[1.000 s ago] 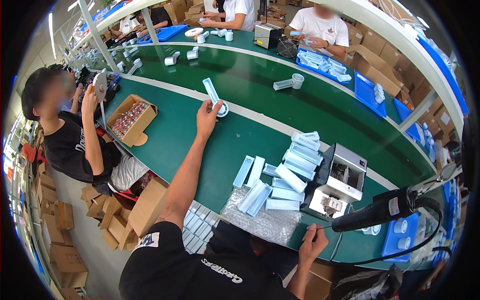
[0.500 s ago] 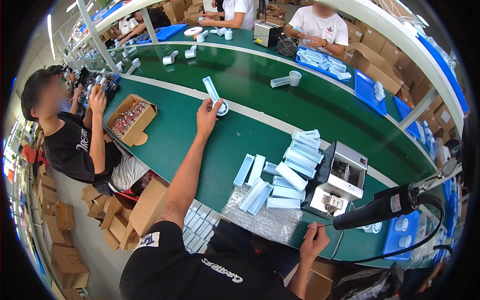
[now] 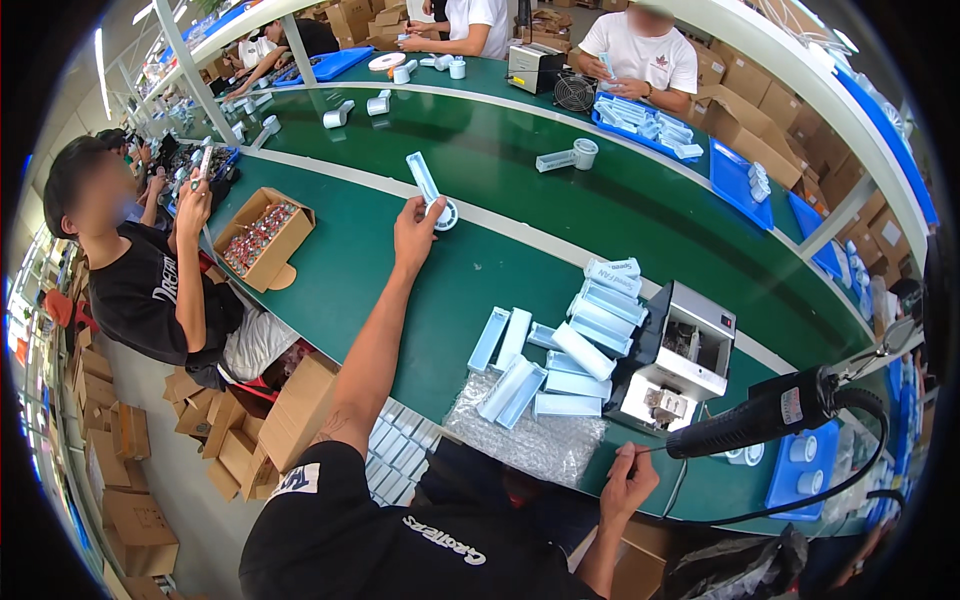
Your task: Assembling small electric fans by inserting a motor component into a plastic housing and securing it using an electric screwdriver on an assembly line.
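Note:
My left hand point(image 3: 415, 238) is stretched out over the far side of the bench. It is closed on a light-blue plastic housing point(image 3: 423, 178), a long open trough with a round white-and-blue end beside my fingers. My right hand point(image 3: 628, 480) is at the near edge, fingertips pinched at the tip of the thin bit of a black electric screwdriver point(image 3: 760, 412). Whether a screw sits in that pinch is too small to tell. Between my hands, several light-blue trough-shaped shells point(image 3: 582, 352) lie heaped, some on bubble wrap point(image 3: 565, 448).
A metal screw feeder point(image 3: 675, 360) stands right of the shells. Beyond the bench runs a green conveyor point(image 3: 480, 150) carrying a housing point(image 3: 570, 158). At left are a carton of small metal parts point(image 3: 264, 245) and a co-worker point(image 3: 150, 270). A blue tray point(image 3: 790, 490) holds round parts.
Parts on the conveyor have shifted slightly left. The co-worker at left has moved their raised hands a little, and the person across has shifted theirs. My own two hands stay in place.

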Demonstrator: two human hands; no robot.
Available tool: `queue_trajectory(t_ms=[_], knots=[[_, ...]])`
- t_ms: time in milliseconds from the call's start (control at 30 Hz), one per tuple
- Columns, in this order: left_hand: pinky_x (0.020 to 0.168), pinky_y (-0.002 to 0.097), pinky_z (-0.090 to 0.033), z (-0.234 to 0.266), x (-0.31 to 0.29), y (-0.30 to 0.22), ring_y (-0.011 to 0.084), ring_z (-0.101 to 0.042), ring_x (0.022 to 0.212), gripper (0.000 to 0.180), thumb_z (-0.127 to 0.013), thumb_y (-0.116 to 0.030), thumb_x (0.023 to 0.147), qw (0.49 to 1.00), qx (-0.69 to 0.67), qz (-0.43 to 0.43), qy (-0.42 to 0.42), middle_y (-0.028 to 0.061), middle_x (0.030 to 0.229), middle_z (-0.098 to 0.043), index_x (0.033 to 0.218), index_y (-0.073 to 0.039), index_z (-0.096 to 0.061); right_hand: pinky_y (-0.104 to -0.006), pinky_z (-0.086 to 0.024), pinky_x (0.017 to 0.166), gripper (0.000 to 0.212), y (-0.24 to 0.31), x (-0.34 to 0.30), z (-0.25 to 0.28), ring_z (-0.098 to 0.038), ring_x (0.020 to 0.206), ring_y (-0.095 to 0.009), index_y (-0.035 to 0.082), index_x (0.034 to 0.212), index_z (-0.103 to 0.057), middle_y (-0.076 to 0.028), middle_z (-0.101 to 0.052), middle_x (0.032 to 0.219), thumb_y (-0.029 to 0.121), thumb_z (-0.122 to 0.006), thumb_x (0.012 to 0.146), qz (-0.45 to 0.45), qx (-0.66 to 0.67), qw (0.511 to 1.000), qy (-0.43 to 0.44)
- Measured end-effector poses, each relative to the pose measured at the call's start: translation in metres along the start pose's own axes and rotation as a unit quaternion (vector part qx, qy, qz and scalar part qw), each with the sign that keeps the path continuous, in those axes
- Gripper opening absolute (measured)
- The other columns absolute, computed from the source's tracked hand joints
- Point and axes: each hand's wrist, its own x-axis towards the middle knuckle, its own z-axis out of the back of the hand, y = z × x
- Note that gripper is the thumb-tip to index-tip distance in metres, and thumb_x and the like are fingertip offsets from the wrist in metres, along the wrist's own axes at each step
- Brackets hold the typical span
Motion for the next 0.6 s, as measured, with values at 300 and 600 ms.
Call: queue_trajectory(t_ms=[300, 600], knots=[[0.058, 0.0256, -0.052, 0.0, 0.0008, 0.0007, 0.0105, -0.066, 0.076, 0.057, -0.075, -0.048, 0.094, 1.0, 0.0, -0.001, 0.001, 0.0062, 0.094, -0.073, 0.121, 0.002, -0.066, -0.0286, -0.035, 0.051, 0.024, -0.0031, -0.0003, 0.0005, -0.046, 0.056, -0.008, -0.004, 0.089, -0.065, -0.005, -0.056, 0.064, 0.013, -0.059, 0.104, -0.001, -0.001, 1.0, 0.006], [0.058, 0.0251, -0.051, 0.0003, 0.0004, -0.0011, 0.0097, -0.066, 0.077, 0.055, -0.075, -0.046, 0.095, 1.0, -0.007, 0.002, 0.006, 0.0054, 0.095, -0.073, 0.121, 0.001, -0.067, -0.0298, -0.035, 0.051, 0.025, -0.0027, -0.0002, 0.0012, -0.046, 0.056, -0.01, -0.005, 0.09, -0.066, -0.007, -0.056, 0.064, 0.015, -0.061, 0.104, -0.003, -0.013, 1.0, 0.004]])
